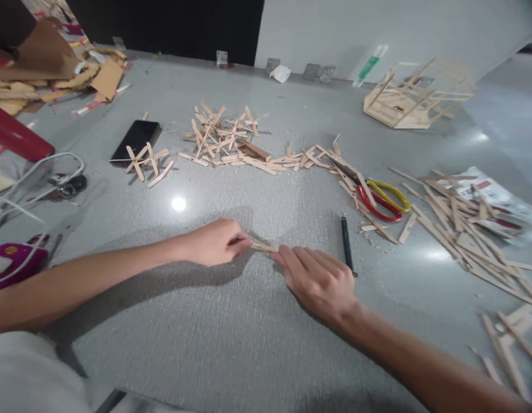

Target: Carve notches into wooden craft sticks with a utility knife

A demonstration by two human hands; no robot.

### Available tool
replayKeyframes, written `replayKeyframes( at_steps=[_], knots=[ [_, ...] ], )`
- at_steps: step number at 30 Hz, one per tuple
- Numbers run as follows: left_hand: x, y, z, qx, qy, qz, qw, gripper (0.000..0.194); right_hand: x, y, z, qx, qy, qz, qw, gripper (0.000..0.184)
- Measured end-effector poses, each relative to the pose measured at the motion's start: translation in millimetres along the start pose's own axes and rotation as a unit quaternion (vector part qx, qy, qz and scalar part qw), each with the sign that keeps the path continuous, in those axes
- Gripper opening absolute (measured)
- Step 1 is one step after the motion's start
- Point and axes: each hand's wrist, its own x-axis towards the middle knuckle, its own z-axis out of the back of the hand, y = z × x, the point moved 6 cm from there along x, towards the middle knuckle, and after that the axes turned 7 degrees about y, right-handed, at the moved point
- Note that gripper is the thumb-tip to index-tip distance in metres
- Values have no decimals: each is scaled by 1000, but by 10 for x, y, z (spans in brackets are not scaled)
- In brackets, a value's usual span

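Between my two hands a short wooden craft stick is held a little above the grey table. My left hand pinches its left end between thumb and fingers. The right end is gripped by my right hand, whose fingers are closed and cover that end. A dark pen lies just right of my right hand. Farther right, scissors with red and yellow handles rest among cut stick pieces.
Behind my hands lies a pile of small stick crosses. A black phone is at the left, with a red bottle beyond it. Loose sticks spread at the right, and a stick frame stands at the back right.
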Motion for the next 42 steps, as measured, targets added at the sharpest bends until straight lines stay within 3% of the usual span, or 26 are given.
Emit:
replayKeyframes(
  at_steps=[10, 29, 37, 42],
  knots=[
    [6, 2, -5, 20, -9, -3, 1000, 43, -32, -25, -59, -5, 39, -65, 997, 28],
    [2, 22, -39, 9, -7, -6, 1000, 43, -16, -14, -62, -19, 78, -64, 995, 30],
    [-9, 14, -51, 36, -31, -16, 999, 41, 24, -114, -239, 33, 258, -80, 962, 24],
    [-16, -5, -52, 46, -50, -20, 997, 43, 107, -232, -344, 90, 315, -85, 941, 32]
  ],
)
